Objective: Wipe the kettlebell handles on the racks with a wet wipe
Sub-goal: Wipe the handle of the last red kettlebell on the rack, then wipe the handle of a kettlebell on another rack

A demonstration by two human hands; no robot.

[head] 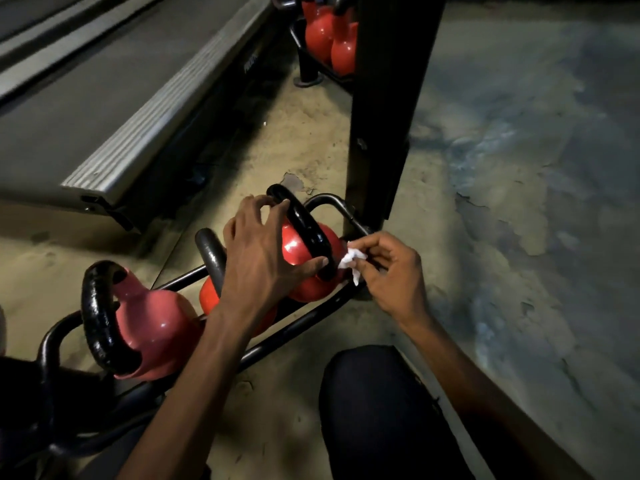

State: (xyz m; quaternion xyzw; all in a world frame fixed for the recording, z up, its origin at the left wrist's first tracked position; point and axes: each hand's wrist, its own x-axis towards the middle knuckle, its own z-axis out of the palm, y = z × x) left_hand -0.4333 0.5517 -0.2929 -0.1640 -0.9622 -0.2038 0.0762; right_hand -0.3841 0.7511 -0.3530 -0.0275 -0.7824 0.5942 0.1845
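Concrete floor (294, 133); rack (327, 198) with three kettlebells (156, 327)

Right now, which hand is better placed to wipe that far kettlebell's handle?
The right hand: it pinches the wet wipe right beside the black handle. The left hand has no wipe; it only rests on that red kettlebell.

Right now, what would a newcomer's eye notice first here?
At centre, the left hand rests on the black handle of the red kettlebell while the right hand pinches a white wipe beside it. At lower left, a pink kettlebell sits on the same low rack.
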